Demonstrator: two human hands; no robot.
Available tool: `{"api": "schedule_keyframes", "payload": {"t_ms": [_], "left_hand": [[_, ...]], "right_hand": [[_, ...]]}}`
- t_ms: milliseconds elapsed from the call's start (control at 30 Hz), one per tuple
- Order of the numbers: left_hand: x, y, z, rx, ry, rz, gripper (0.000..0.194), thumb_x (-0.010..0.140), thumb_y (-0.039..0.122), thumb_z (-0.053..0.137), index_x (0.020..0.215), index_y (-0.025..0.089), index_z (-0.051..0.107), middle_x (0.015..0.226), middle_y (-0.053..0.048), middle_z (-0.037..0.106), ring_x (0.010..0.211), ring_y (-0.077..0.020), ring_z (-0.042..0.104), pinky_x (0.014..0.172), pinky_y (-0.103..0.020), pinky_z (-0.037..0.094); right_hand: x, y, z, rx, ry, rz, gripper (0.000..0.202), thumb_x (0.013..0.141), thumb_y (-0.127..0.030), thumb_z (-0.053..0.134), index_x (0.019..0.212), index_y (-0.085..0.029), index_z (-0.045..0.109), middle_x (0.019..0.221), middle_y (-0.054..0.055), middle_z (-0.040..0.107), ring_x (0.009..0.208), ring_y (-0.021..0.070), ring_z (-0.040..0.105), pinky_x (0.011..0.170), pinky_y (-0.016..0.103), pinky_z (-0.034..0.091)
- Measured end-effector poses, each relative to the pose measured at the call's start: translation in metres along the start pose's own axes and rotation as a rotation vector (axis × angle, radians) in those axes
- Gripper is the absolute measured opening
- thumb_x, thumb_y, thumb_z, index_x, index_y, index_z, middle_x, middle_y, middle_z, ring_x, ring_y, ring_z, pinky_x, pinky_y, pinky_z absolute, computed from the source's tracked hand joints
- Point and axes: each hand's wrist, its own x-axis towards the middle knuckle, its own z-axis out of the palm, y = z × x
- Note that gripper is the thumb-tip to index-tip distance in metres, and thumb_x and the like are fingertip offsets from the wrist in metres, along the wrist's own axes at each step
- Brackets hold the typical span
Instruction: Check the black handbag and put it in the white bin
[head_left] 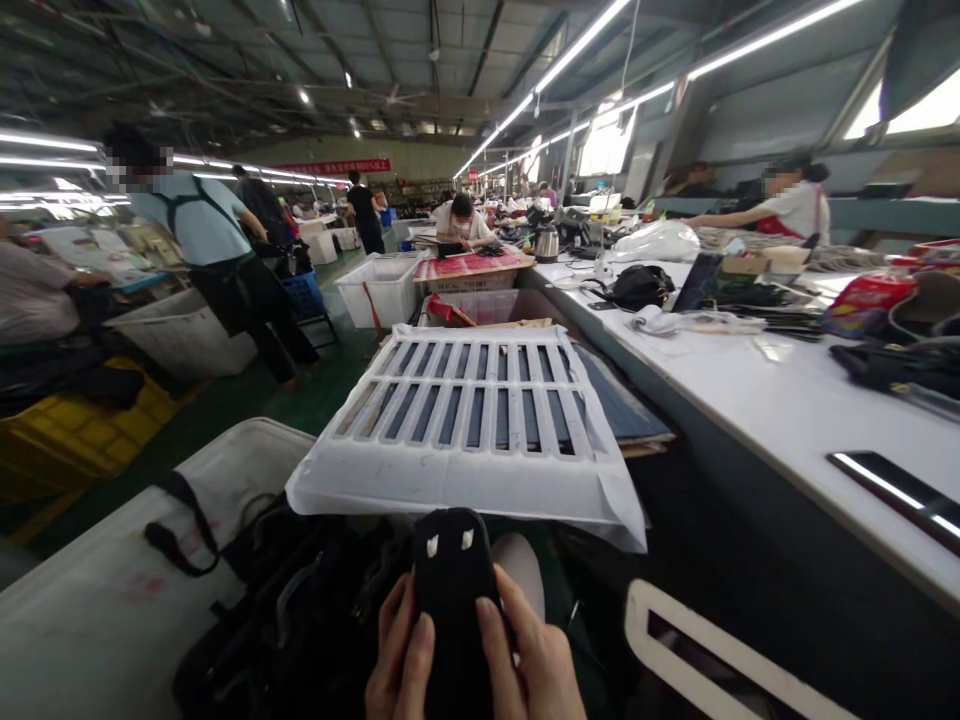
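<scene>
Low at the bottom edge of the view, we see a black leather piece [452,580] with two pale notches, its lower end cut off. Our left hand [401,660] and right hand [529,665] pinch it from either side — wrists out of view. Just beyond lies a white slotted template [469,440] over a crate. Rightward, the white bench [787,400] edge runs away, a dark gap between.

Straight ahead of you, the white slotted template [472,420] lies across the way, just beyond the black piece [452,585]. Near left, black bags [300,610] crowd the bin [97,600]. To your right, the white table [795,420] offers open surface.
</scene>
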Motion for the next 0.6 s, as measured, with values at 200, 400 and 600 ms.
{"api": "schedule_keyframes", "payload": {"t_ms": [200, 400, 600], "left_hand": [[0.019, 0.031, 0.016, -0.050, -0.128, 0.030, 0.049, 0.088, 0.058, 0.055, 0.127, 0.029, 0.061, 0.143, -0.003, 0.055, 0.139, -0.0277, 0.041, 0.121, -0.043, 0.025], [0.020, 0.044, 0.023, -0.056, -0.162, 0.067, 0.047, 0.086, 0.060, 0.055, 0.115, 0.025, 0.065, 0.134, -0.004, 0.061, 0.131, -0.0285, 0.049, 0.117, -0.042, 0.031], [0.017, 0.040, 0.028, -0.092, -0.188, 0.031, 0.043, 0.088, 0.060, 0.051, 0.112, 0.026, 0.063, 0.128, -0.003, 0.062, 0.129, -0.0271, 0.049, 0.114, -0.039, 0.034]], "right_hand": [[-0.013, -0.003, -0.004, 0.024, 0.051, 0.053, 0.049, 0.094, -0.053, 0.047, 0.120, -0.016, 0.068, 0.061, 0.004, 0.068, 0.045, 0.0162, 0.061, 0.045, 0.020, 0.048], [-0.007, -0.006, -0.004, 0.037, 0.063, -0.008, 0.054, 0.098, -0.046, 0.040, 0.147, -0.023, 0.044, 0.100, 0.007, 0.075, 0.071, 0.0206, 0.073, 0.064, 0.025, 0.059], [0.001, -0.007, -0.009, 0.149, 0.084, -0.096, 0.034, 0.094, -0.042, 0.052, 0.118, -0.024, 0.067, 0.114, 0.007, 0.071, 0.102, 0.0211, 0.069, 0.085, 0.022, 0.055]]}}
